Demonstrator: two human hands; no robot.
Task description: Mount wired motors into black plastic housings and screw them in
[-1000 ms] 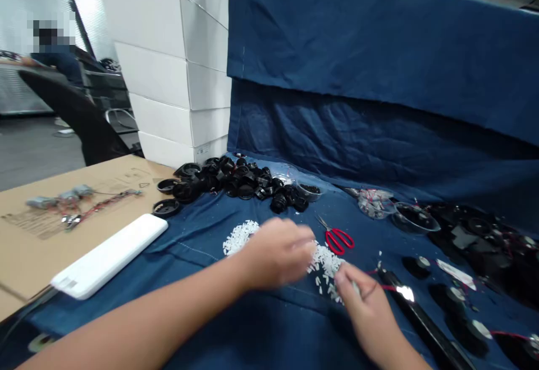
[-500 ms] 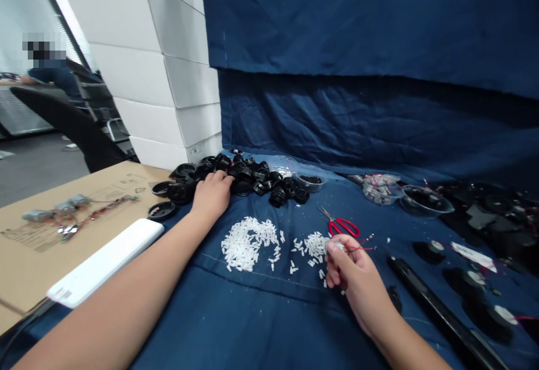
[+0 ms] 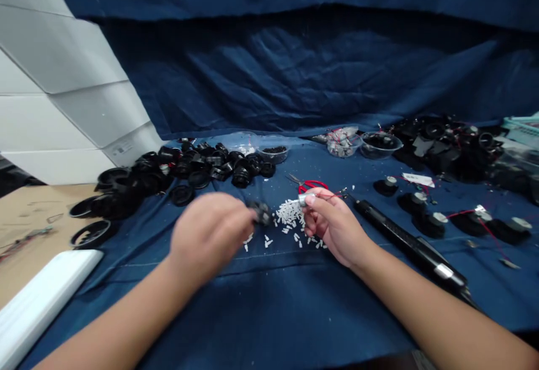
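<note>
Two folds of blue cloth (image 3: 295, 67) hang behind the work, beside a tall stack of white cartons (image 3: 63, 78), and the same cloth covers the surface (image 3: 337, 314). Three clear plastic bowls stand along the back: one (image 3: 273, 151) holds small dark bits, one (image 3: 342, 144) a tangle of red-wired parts, and one (image 3: 380, 145) black pieces. A big heap of black plastic rings (image 3: 181, 168) spreads to the left, and a long black rod (image 3: 404, 243) lies to the right. The blurred left hand (image 3: 208, 235) has its fingers (image 3: 236, 218) closed on a small black part (image 3: 261, 211), held at the edge of a pile of white plastic pieces (image 3: 288, 215). Fingers (image 3: 315, 204) of the right hand (image 3: 332, 227) pinch a small silver cylinder (image 3: 306, 199) trailing thin red wire, above that pile and just in front of red-handled scissors (image 3: 309, 186)
</note>
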